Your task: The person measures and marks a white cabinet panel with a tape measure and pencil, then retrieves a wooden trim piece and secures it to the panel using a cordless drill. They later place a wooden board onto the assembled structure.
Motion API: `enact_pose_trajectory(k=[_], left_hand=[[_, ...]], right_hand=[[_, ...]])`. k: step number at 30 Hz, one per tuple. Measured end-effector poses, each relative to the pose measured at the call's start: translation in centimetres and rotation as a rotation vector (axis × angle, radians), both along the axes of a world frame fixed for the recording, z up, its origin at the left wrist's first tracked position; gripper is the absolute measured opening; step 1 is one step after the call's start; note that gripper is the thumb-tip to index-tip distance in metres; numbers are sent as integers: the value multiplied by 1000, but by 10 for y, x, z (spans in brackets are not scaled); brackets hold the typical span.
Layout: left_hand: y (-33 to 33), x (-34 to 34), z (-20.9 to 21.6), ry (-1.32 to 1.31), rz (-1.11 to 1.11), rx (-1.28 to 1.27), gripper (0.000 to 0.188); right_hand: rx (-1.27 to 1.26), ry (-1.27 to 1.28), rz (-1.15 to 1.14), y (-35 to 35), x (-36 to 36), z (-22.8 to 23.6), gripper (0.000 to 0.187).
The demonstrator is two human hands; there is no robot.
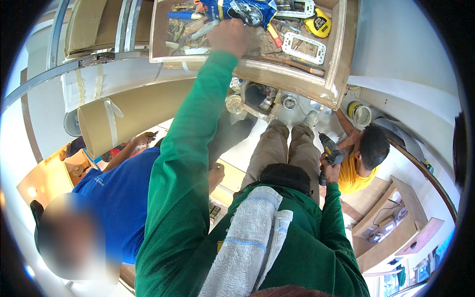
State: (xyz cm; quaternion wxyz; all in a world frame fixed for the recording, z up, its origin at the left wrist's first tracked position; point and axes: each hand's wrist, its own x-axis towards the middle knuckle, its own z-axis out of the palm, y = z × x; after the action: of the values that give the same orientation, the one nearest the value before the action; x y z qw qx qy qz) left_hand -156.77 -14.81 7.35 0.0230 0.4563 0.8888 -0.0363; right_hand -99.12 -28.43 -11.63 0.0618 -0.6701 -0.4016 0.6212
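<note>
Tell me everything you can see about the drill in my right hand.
The power drill is dark with yellow touches; its body looks like plastic. Its dark chuck points toward the picture's top, leaning left. Your right hand grips the handle, mostly covering it, beside your right trouser leg. Whether a bit is fitted is unclear.

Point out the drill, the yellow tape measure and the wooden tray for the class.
Drill (332, 150): head view, on its body.
Yellow tape measure (318, 24): head view, on the middle of its case.
Wooden tray (341, 49): head view, on its right-hand wall.
</note>
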Motion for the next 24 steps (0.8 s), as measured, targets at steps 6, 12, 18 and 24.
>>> enact_pose_trajectory(k=[6,12,18,24], left_hand=[[-7,-4,8,-70,-209,9,12],[-20,-11,27,-420,-63,264,13],[-24,-21,25,-455,-99,208,24],[-22,-23,16,-415,-54,194,18]], right_hand=[[7,0,0,1,4,-10,24],[-39,52,-22,2,11,-23,30],[-8,38,-46,4,16,-29,33],[-34,-24,-21,9,17,-30,34]])
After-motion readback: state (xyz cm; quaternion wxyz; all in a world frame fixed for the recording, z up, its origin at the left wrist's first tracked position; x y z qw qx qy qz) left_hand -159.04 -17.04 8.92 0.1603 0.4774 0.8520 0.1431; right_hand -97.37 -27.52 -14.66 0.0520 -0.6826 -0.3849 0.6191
